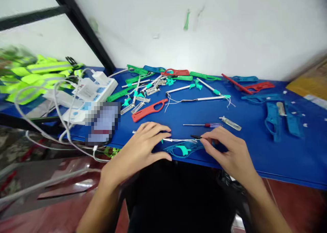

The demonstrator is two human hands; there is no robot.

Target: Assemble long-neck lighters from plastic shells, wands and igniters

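Observation:
My left hand (146, 141) lies over a thin metal tube (167, 139) near the front edge of the blue table, its fingers apart. White wires (184, 140) run from the tube to a small black piece (196, 136), which my right hand (222, 141) pinches between thumb and forefinger. Just below the wires lies a blue lighter shell half (176, 151) with a turquoise trigger (183, 150) on it. Behind my right hand is a screwdriver (209, 125), and a clear fuel capsule (231, 123) rests to its right.
Green, blue and red shells (149, 110), tubes and capsules lie along the back. Several blue shell parts (273, 120) are at the right. A phone (104, 122), power strip (102, 93) with white cables and yellow vests (43, 75) occupy the left. A wall (204, 39) stands behind.

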